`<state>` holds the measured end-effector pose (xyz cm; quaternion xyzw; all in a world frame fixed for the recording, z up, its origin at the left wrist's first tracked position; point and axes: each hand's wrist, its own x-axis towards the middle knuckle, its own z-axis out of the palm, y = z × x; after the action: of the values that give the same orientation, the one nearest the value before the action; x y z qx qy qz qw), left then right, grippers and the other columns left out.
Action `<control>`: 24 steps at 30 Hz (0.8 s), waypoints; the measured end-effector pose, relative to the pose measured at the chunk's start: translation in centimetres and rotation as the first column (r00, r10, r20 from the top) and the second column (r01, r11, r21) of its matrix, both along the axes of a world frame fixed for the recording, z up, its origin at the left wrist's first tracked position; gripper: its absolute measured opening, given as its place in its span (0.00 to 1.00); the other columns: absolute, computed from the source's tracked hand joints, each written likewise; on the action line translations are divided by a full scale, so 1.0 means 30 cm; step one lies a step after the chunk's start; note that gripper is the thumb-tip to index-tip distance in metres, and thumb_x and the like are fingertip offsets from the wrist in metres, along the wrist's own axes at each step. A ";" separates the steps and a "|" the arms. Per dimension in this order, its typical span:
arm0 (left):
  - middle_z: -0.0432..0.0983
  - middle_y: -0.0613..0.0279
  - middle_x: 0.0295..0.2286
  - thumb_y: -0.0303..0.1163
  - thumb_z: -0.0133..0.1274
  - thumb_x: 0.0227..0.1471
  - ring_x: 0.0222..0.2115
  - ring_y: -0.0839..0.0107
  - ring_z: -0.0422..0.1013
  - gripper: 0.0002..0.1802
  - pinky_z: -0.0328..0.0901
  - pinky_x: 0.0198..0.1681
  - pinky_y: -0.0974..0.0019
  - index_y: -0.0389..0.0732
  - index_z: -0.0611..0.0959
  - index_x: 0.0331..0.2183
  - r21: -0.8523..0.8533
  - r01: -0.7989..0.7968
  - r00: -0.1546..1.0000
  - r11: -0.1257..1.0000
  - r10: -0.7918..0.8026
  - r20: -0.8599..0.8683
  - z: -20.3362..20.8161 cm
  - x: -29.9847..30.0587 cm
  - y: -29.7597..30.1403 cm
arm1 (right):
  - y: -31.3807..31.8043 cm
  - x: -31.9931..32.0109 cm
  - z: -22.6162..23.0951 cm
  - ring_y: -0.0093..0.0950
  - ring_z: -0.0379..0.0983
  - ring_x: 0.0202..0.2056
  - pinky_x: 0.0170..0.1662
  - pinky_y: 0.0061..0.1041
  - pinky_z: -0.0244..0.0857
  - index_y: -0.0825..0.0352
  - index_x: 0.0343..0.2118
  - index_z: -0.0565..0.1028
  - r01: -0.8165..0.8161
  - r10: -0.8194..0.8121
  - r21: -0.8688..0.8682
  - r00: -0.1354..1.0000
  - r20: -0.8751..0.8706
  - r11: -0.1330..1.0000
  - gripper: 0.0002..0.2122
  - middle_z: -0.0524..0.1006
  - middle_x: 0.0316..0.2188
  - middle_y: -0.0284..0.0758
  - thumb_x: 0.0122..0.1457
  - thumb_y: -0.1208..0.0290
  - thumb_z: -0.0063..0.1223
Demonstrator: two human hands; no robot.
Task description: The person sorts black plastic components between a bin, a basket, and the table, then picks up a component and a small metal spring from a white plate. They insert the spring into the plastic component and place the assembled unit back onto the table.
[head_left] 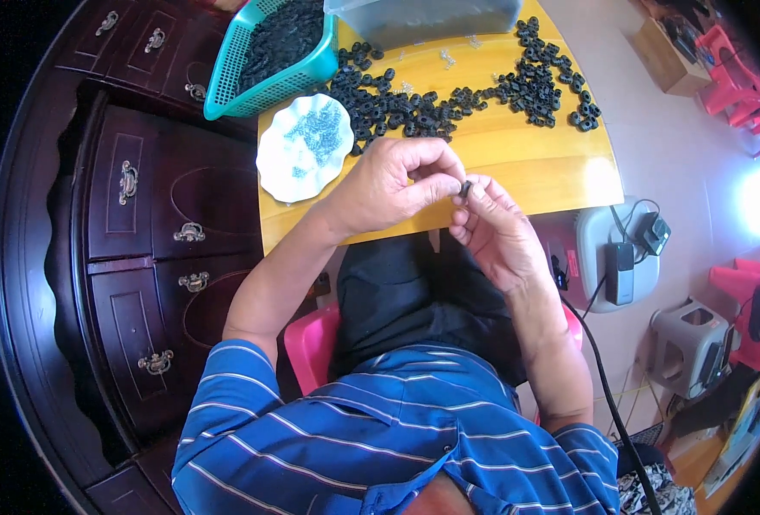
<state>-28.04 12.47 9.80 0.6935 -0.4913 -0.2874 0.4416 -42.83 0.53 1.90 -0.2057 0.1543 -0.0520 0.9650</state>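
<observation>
A small black part (466,188), like the ones heaped on the table, sits between the thumb and fingers of my right hand (504,227). My left hand (401,178) comes in from the other side, its thumb and forefinger pinched at the same part; anything tiny between those fingertips is hidden. Both hands are over the table's near edge. Left of my left hand stands a white scalloped plate (274,163) with many tiny shiny, silvery pieces in it. Beyond the hands, many loose black parts (414,116) spread across the yellow table (552,172).
A green basket (264,105) full of black parts stands at the far left, beside a grey translucent bin (436,21). Dark wooden drawers (122,180) rise close on the left. A grey stool (625,257) carrying black adapters and cords is on the right.
</observation>
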 end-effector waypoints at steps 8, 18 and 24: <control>0.79 0.67 0.25 0.25 0.60 0.52 0.26 0.81 0.73 0.03 0.68 0.31 0.74 0.37 0.82 0.31 -0.025 -0.022 0.999 0.999 0.023 0.036 0.003 -0.029 0.046 | 0.010 -0.006 0.020 0.14 0.73 0.29 0.35 0.15 0.68 0.64 0.40 0.75 -0.056 0.052 -0.159 0.998 -0.033 0.986 0.07 0.76 0.31 0.25 0.64 0.68 0.55; 0.75 0.70 0.26 0.30 0.66 0.49 0.27 0.84 0.70 0.12 0.65 0.32 0.77 0.39 0.79 0.32 0.016 -0.051 0.984 0.999 0.053 -0.171 -0.061 -0.042 0.122 | 0.022 -0.014 0.016 0.16 0.74 0.31 0.38 0.16 0.70 0.65 0.41 0.75 -0.205 0.205 -0.195 0.979 -0.023 0.959 0.07 0.78 0.34 0.28 0.64 0.69 0.55; 0.76 0.69 0.26 0.30 0.65 0.51 0.26 0.85 0.69 0.13 0.64 0.30 0.78 0.36 0.82 0.37 -0.052 -0.201 0.931 0.978 0.174 -0.321 -0.115 -0.025 0.145 | 0.026 -0.012 0.005 0.17 0.75 0.32 0.39 0.16 0.70 0.65 0.40 0.75 -0.236 0.237 -0.080 0.971 0.010 0.969 0.07 0.78 0.33 0.29 0.64 0.69 0.54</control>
<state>-28.78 16.83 6.33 0.6634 -0.3579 -0.3300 0.5682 -43.19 1.32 2.04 -0.2598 0.1169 0.0552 0.9569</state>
